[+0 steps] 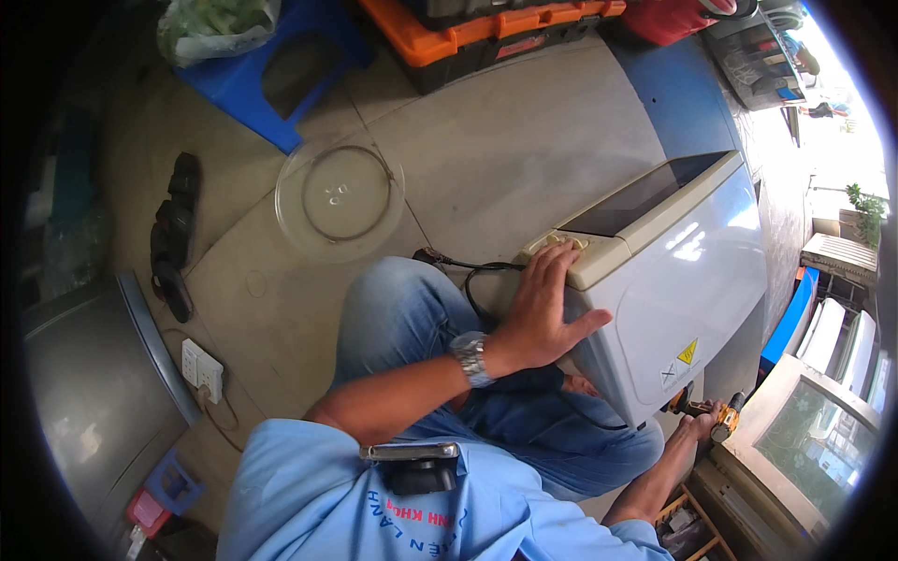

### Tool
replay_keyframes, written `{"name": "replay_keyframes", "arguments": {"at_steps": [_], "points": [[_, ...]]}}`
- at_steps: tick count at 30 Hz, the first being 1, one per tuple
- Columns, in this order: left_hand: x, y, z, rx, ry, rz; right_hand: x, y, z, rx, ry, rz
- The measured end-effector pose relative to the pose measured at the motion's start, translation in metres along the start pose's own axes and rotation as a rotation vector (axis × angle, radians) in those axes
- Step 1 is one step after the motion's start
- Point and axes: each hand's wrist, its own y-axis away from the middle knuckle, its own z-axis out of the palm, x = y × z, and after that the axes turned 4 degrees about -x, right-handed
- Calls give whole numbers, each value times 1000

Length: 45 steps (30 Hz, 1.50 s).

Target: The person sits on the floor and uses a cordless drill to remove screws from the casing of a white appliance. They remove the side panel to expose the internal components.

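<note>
A white microwave oven (697, 280) with a dark glass door stands tilted on the floor in front of my knees. My left hand (543, 309) lies flat over its front corner by the beige control panel (599, 257), thumb wrapped along the side, a metal watch on the wrist. My right hand (703, 421) reaches behind the oven's lower edge and grips a screwdriver (713, 416) with an orange and black handle. A black power cord (468, 271) runs from the oven across my leg.
A round glass turntable plate (339, 194) lies on the tiled floor. A white power strip (202, 367) and black items (174, 234) sit at left, a blue stool (271, 79) and an orange toolbox (486, 33) at the back, another appliance (804, 430) at right.
</note>
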Motion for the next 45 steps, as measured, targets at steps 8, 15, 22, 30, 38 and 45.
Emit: {"name": "replay_keyframes", "arguments": {"at_steps": [8, 15, 22, 30, 38, 45], "points": [[-35, -62, -71, -313, 557, -462, 13, 32, 14, -41, 114, -129], [-97, -138, -62, -729, 263, -420, 32, 73, -36, -335, 143, 54], [-146, -145, 3, -964, 181, -726, 31, 75, -42, -566, 57, 206], [-147, -144, 29, -709, 119, -692, 15, 68, -34, -642, 100, 288], [-158, -155, 8, -640, 55, -702, 9, 81, -28, -570, 163, 306], [-162, -138, 34, -601, -403, -270, 9, 83, -15, -546, 187, 304]]}}
